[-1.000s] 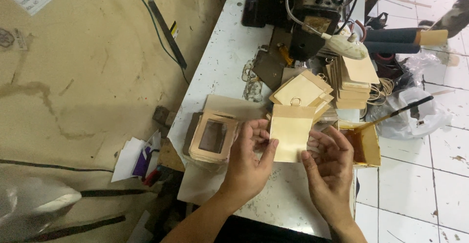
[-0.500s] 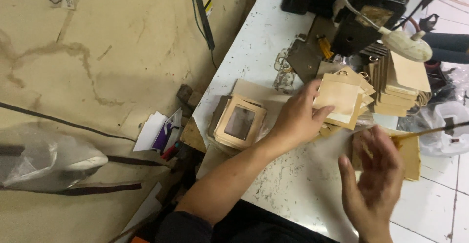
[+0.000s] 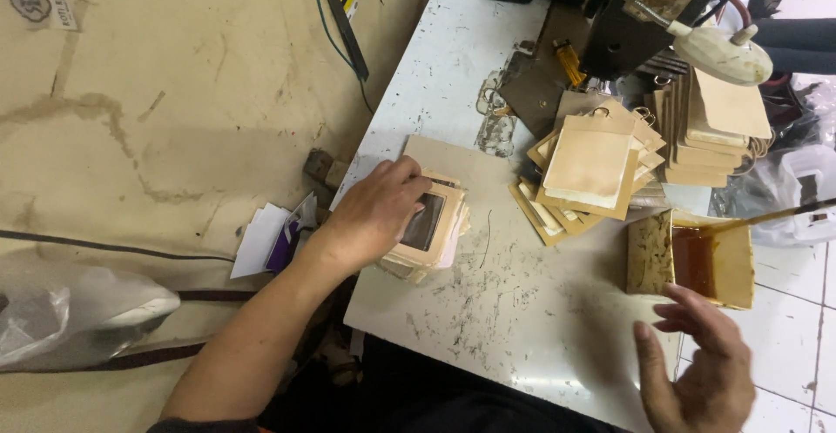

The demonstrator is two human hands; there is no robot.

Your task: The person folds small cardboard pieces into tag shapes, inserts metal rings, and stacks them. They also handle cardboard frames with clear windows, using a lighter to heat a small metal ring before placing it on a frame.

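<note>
Frames [image 3: 427, 228], the tan leather window kind with a dark cutout, sit stacked at the middle left of our white table [image 3: 522, 311]; can't count the layers. Our left hand [image 3: 374, 211] rests on top, fingers curled on the stack's upper edge. Our right hand [image 3: 697, 372] hovers open and empty at the lower right. Right of center we've got one fanned pile of tan squares [image 3: 592, 167], one taller stack [image 3: 710, 141], and one glue tray [image 3: 714, 263].
</note>
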